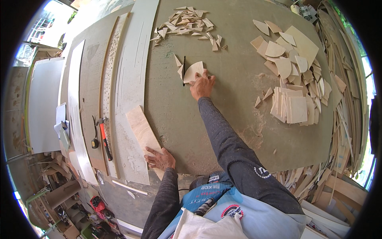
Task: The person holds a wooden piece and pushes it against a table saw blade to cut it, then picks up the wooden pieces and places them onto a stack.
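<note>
At upper centre, my curled right hand (203,85) holds a pale fan-shaped plywood piece (194,71), while my left hand (160,158) lies spread on a long tan wooden board (141,126).

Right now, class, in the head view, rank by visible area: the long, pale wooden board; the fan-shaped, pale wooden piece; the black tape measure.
1. Long, pale wooden board, under the left hand
2. Fan-shaped, pale wooden piece, partly covered by the right hand
3. Black tape measure

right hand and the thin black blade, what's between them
In the head view, a pale fan-shaped wood piece lies between the right hand, which touches it, and the blade.
</note>
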Demonstrator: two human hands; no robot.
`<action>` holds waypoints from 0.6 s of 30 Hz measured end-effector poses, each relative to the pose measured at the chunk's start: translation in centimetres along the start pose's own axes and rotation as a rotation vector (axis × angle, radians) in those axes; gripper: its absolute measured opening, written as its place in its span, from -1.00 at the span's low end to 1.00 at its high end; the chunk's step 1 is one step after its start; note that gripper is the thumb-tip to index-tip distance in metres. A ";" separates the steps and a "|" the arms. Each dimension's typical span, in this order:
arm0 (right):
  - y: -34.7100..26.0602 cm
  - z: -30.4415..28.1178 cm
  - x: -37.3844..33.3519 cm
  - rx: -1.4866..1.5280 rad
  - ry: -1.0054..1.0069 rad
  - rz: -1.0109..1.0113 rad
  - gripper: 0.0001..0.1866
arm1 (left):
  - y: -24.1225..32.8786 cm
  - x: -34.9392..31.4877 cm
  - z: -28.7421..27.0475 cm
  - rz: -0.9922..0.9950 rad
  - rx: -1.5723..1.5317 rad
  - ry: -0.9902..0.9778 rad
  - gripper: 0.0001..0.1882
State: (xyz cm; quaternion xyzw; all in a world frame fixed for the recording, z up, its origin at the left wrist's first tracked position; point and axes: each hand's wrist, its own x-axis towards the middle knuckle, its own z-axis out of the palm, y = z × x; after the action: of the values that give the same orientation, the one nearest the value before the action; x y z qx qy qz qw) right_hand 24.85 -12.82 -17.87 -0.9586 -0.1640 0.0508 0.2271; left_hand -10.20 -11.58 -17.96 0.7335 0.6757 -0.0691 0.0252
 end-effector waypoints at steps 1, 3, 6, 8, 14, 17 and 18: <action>0.0 0.0 0.0 0.005 0.010 -0.001 -0.50 | 0.0 0.0 0.0 -0.002 0.001 -0.002 -0.01; -0.1 -0.1 0.0 0.013 0.017 0.003 -0.51 | 0.0 0.0 -0.1 -0.004 0.004 -0.006 0.00; -0.1 -0.1 0.1 0.019 0.015 0.015 -0.52 | 0.1 -0.1 -0.3 -0.001 0.005 -0.008 -0.01; -0.2 -0.1 0.1 0.024 0.022 0.017 -0.54 | 0.0 -0.1 -0.3 -0.003 0.000 -0.006 -0.02; -0.1 0.1 0.2 0.025 0.013 0.033 -0.53 | 0.1 -0.2 -0.6 -0.004 -0.005 -0.007 -0.02; -0.2 0.0 0.2 0.008 0.033 0.033 -0.54 | 0.2 -0.2 -0.5 -0.003 -0.011 -0.006 -0.02; -0.2 0.0 0.2 0.008 0.032 0.030 -0.54 | 0.2 -0.2 -0.6 -0.003 -0.012 -0.006 -0.03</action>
State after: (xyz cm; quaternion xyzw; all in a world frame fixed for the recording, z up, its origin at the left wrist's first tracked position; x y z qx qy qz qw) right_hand 24.95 -12.61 -17.76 -0.9607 -0.1456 0.0396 0.2328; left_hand -9.99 -11.69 -17.37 0.7320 0.6773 -0.0673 0.0316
